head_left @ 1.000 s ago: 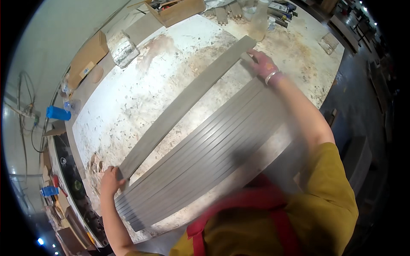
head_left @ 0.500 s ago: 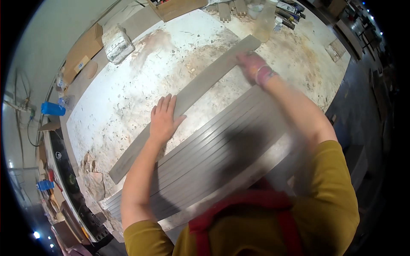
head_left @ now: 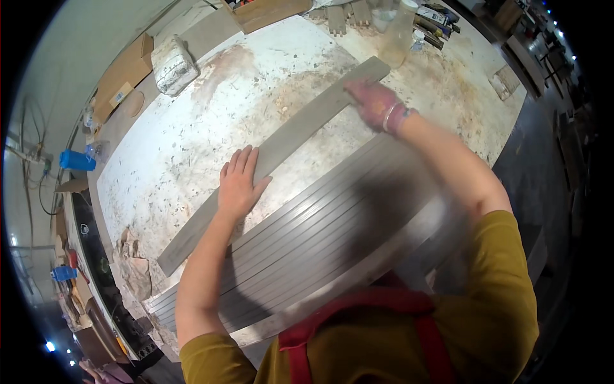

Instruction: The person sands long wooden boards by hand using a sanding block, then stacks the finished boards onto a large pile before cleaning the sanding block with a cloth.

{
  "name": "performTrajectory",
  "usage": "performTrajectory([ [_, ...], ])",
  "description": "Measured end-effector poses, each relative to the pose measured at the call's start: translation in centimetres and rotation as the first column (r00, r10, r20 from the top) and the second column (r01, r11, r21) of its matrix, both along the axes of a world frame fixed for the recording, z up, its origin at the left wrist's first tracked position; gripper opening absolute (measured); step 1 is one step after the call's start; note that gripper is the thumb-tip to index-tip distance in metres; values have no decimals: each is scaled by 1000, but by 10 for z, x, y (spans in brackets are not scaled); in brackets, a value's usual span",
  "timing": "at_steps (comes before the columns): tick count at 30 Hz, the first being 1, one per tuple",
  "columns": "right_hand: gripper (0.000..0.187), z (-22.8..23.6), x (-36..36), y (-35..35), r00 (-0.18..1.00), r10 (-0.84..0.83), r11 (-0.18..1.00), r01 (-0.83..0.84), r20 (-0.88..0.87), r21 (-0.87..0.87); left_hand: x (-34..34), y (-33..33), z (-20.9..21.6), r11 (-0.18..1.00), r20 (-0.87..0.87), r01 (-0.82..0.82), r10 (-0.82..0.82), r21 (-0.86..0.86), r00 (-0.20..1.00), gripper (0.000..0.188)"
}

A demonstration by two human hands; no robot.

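Observation:
A long grey plank (head_left: pixel 297 131) lies diagonally across the worktable, from lower left to upper right. My bare left hand (head_left: pixel 238 185) rests flat on it near its middle, fingers stretched and thumb apart. Toward the plank's far right end, my right hand (head_left: pixel 376 105), in a pink glove, is at its near edge with the fingers bent together. Whatever those fingers may hold is hidden. Closer to me, several similar grey planks (head_left: pixel 307 233) lie side by side, parallel to the first; the shadow of my head falls over them.
The white worktable (head_left: pixel 211 134) is stained and scuffed. Along its far side are a cardboard box (head_left: pixel 272 14), a wrapped white block (head_left: pixel 174 67), a cloudy plastic bottle (head_left: pixel 398 38) and several tubes (head_left: pixel 435 25). A crumpled bag (head_left: pixel 135 275) lies at the left edge.
My right hand has moved slightly left along the plank and is less blurred. My left hand stays flat on the plank, and the view has shifted a little.

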State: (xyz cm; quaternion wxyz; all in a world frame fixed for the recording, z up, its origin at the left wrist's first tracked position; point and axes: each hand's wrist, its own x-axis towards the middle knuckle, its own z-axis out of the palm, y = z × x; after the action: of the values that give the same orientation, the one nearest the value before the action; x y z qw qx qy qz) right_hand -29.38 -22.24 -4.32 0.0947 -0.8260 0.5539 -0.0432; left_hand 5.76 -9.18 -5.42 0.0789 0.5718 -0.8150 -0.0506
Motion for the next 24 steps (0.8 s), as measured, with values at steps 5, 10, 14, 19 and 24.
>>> performTrajectory([
  [5, 36, 0, 42, 19, 934, 350, 937, -349, -66, 30, 4, 1, -4, 1000, -17, -1, 1, -15, 1000, 68],
  [10, 37, -10, -68, -36, 608, -441, 883, 162, 660, 441, -2, -2, -3, 999, -28, 11, -12, -33, 1000, 67],
  [14, 36, 0, -41, -18, 993, 34, 999, -35, 116, 11, -1, -2, 0, 1000, -21, -1, 1, -6, 1000, 67],
  [19, 32, -11, -1, -9, 961, -120, 982, 78, 250, 171, 2, 1, -1, 1000, -21, -16, 16, -5, 1000, 67],
  [24, 30, 3, -58, -28, 974, -61, 998, 63, 218, -3, -4, -3, -1, 1000, -28, 11, -12, -12, 1000, 66],
])
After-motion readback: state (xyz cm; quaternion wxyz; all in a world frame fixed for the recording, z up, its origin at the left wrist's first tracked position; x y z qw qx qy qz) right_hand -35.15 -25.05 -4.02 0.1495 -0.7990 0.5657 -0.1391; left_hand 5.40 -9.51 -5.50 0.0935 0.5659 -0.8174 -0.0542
